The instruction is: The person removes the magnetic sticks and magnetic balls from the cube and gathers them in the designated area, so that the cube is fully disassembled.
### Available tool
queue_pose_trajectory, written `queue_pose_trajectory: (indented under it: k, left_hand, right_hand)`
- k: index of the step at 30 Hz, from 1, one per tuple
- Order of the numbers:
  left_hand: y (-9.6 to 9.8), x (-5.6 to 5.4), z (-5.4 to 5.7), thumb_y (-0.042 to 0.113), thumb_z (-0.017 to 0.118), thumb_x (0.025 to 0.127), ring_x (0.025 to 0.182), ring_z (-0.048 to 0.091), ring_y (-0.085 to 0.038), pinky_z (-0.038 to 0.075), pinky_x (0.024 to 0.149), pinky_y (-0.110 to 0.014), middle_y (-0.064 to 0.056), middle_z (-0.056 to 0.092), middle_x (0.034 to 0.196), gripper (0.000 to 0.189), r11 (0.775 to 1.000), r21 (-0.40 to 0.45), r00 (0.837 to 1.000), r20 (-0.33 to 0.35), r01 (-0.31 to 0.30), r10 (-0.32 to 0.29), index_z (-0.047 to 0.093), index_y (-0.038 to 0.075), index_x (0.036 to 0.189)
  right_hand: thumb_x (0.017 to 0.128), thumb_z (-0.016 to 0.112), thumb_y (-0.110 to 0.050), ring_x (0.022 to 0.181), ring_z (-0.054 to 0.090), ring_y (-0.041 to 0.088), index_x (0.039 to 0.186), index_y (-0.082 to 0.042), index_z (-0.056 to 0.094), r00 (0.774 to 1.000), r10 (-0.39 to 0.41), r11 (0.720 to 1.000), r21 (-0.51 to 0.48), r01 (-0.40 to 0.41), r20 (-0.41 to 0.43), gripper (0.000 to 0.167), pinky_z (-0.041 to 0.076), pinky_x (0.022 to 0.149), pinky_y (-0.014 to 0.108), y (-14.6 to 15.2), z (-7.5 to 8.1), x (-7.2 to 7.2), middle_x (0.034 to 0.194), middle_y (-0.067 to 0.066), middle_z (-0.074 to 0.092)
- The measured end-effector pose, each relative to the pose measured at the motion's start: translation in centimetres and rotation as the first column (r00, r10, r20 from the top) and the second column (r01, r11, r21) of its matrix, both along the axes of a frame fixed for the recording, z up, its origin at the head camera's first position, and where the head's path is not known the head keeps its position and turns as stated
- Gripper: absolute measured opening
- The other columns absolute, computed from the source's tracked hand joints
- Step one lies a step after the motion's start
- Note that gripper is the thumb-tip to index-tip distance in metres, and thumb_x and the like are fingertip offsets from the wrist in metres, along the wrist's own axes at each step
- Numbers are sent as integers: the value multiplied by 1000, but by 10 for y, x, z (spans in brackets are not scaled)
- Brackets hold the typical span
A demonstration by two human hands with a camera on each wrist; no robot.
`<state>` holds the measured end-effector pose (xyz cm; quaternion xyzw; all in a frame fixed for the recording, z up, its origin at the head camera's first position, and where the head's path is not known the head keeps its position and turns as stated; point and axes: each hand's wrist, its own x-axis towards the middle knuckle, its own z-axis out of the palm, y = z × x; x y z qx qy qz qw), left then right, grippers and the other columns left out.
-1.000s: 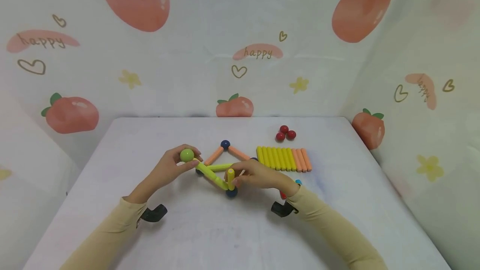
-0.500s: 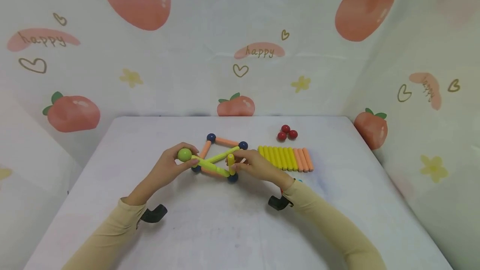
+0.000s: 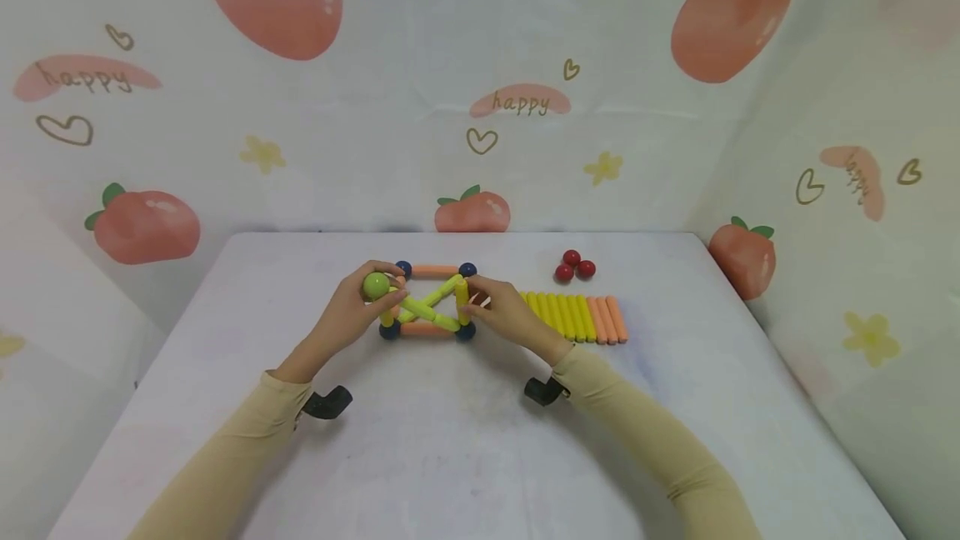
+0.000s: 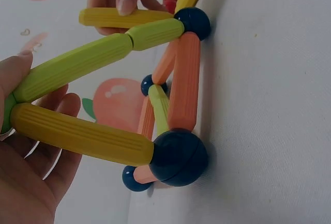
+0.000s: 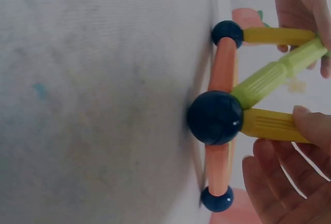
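Observation:
A magnetic stick-and-ball frame stands on the table. Its rectangular base has orange sticks (image 3: 429,329) and dark blue balls (image 3: 465,331), crossed by a lime diagonal rod (image 3: 444,294). My left hand (image 3: 351,307) grips a green ball (image 3: 377,286) at the top left. From that ball a yellow stick (image 4: 80,133) drops to the front-left blue ball (image 4: 180,158), and a sloping lime rod (image 4: 77,66) runs to the front-right one. My right hand (image 3: 512,313) pinches an upright yellow stick (image 3: 462,302), whose lower end meets the front-right blue ball (image 5: 215,117).
Right of the frame lies a row of several yellow sticks (image 3: 562,315) and orange sticks (image 3: 606,320), partly behind my right hand. Three red balls (image 3: 572,258) sit together farther back. A printed cloth backdrop (image 3: 480,40) rises behind the table (image 3: 450,457).
The base has swung from a skewed shape into a near rectangle and shifted away from me. My right hand moved forward with its yellow stick; my left hand moved slightly forward, still holding the green ball.

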<state>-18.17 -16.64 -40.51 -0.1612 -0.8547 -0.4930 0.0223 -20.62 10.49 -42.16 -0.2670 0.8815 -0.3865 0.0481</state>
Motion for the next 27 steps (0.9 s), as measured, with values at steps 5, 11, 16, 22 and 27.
queue_pose_trajectory:
  k: [5, 11, 16, 22, 27]
  left_hand:
    - [-1, -6, -4, 29, 68, 94, 83, 56, -16, 50, 65, -22, -13, 66, 113, 39, 1000, 22, 1000, 1, 13, -13, 55, 10, 126]
    - [-2, -10, -6, 28, 69, 94, 83, 56, -15, 49, 66, -20, -13, 64, 113, 41, 999, 27, 1000, -15, 23, -23, 55, 4, 125]
    - [-2, -11, -7, 27, 69, 94, 83, 56, -15, 50, 67, -20, -13, 65, 112, 42, 999, 29, 1000, -10, 19, -18, 56, 2, 124]
    - [0, -10, -7, 27, 68, 94, 86, 58, -12, 51, 69, -19, -13, 65, 112, 43, 999, 47, 1000, 12, 25, -25, 53, 3, 127]
    - [0, -11, -6, 27, 68, 95, 86, 59, -12, 50, 69, -19, -14, 66, 114, 45, 998, 59, 1000, 11, 24, -24, 52, 3, 130]
  right_hand:
    - [94, 68, -17, 101, 66, 22, 123, -13, 56, 999, -23, 1000, 8, 23, 28, 32, 57, 86, 32, 0, -3, 1, 114, 8, 69]
    - [96, 65, -17, 100, 70, 25, 130, -11, 51, 999, -19, 999, 47, 21, -48, 38, 60, 82, 31, -3, -5, 3, 117, 14, 69]
    - [96, 65, -18, 94, 71, 24, 133, -11, 49, 996, -44, 998, 38, 47, -74, 41, 60, 77, 29, -5, -7, 4, 114, 14, 69]
    - [94, 68, -20, 90, 68, 19, 125, -15, 51, 992, -128, 990, -54, 129, 19, 36, 58, 76, 26, 1, -7, 3, 111, 9, 68]
    - [92, 71, -19, 88, 66, 20, 130, -12, 47, 990, -138, 987, -73, 141, 37, 46, 57, 77, 28, 15, 4, -2, 109, 12, 67]
